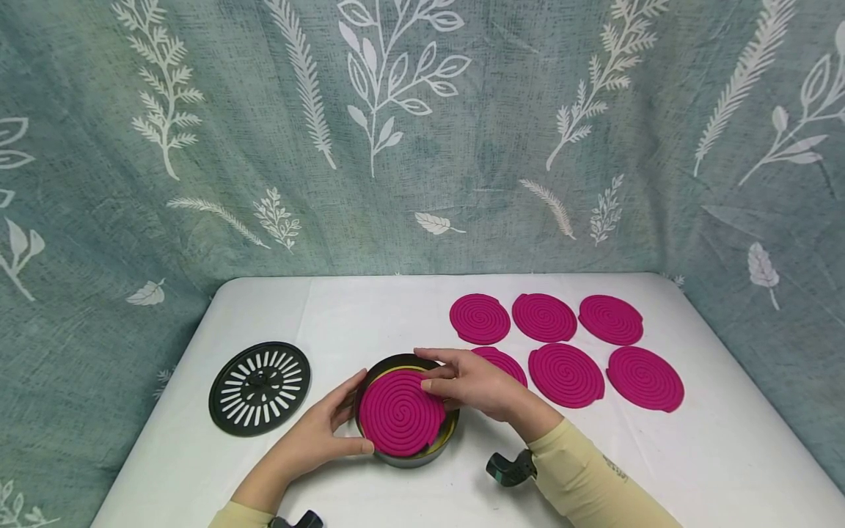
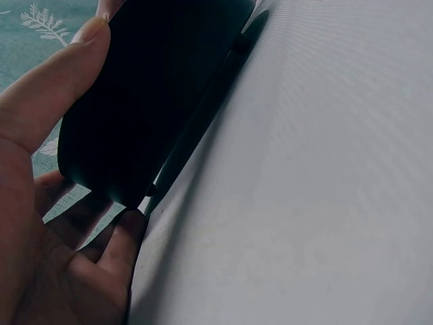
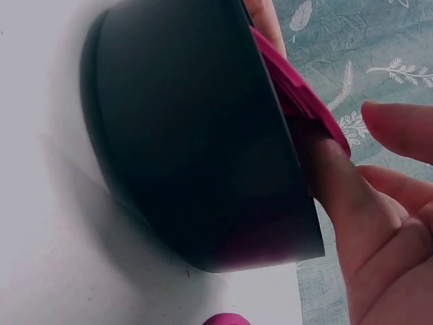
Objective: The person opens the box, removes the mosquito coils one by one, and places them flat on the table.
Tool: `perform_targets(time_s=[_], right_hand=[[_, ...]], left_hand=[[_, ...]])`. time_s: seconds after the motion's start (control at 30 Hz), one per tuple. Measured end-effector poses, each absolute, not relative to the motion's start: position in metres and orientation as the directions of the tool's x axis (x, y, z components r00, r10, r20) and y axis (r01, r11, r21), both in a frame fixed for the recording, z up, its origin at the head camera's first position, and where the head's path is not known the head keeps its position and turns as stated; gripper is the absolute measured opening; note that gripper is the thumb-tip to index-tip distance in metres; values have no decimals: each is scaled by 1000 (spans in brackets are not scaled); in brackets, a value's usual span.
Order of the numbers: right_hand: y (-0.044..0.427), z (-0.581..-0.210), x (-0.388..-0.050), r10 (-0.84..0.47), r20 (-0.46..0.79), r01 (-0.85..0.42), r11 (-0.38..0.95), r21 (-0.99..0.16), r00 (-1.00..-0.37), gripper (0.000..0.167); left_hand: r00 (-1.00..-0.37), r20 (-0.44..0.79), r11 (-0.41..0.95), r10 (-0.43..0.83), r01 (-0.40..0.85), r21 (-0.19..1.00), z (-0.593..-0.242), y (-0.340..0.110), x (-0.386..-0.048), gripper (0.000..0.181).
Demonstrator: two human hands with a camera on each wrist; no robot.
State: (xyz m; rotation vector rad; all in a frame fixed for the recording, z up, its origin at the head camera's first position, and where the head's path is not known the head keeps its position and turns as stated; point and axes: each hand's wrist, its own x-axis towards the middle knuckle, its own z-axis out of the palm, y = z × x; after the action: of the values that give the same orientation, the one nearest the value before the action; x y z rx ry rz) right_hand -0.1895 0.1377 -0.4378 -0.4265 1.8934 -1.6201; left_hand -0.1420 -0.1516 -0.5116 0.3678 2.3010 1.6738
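Note:
A round black mosquito coil holder (image 1: 412,462) with a yellowish inside stands on the table before me. Over its opening lies a pink mosquito coil (image 1: 399,414), tilted, its right edge raised above the rim. My left hand (image 1: 320,433) grips the holder's left side, thumb at the near rim and fingers round the far side. With my right hand (image 1: 472,385) I hold the coil's upper right edge; in the right wrist view a digit reaches under the coil (image 3: 314,101), inside the holder's wall (image 3: 183,135). The holder's bottom is mostly hidden by the coil.
The slotted black lid (image 1: 260,389) lies flat on the left of the white table (image 1: 356,315). Several more pink coils (image 1: 565,375) are laid out in two rows at the back right. A leaf-patterned cloth (image 1: 409,205) hangs behind.

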Motion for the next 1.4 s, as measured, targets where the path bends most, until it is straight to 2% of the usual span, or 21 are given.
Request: perform_targets(time_s=[0.57, 1.07, 1.4], right_hand=[[139, -437, -188, -574, -253, 61, 332, -941, -779, 45], [144, -442, -188, -582, -253, 123, 254, -959, -773, 44], [150, -443, -187, -545, -239, 155, 197, -968, -803, 45]], left_hand=[[-930, -66, 297, 363, 49, 954, -510, -152, -142, 113], [-930, -53, 284, 364, 57, 957, -511, -151, -142, 114], [-929, -26, 269, 369, 80, 960, -514, -152, -143, 114]])
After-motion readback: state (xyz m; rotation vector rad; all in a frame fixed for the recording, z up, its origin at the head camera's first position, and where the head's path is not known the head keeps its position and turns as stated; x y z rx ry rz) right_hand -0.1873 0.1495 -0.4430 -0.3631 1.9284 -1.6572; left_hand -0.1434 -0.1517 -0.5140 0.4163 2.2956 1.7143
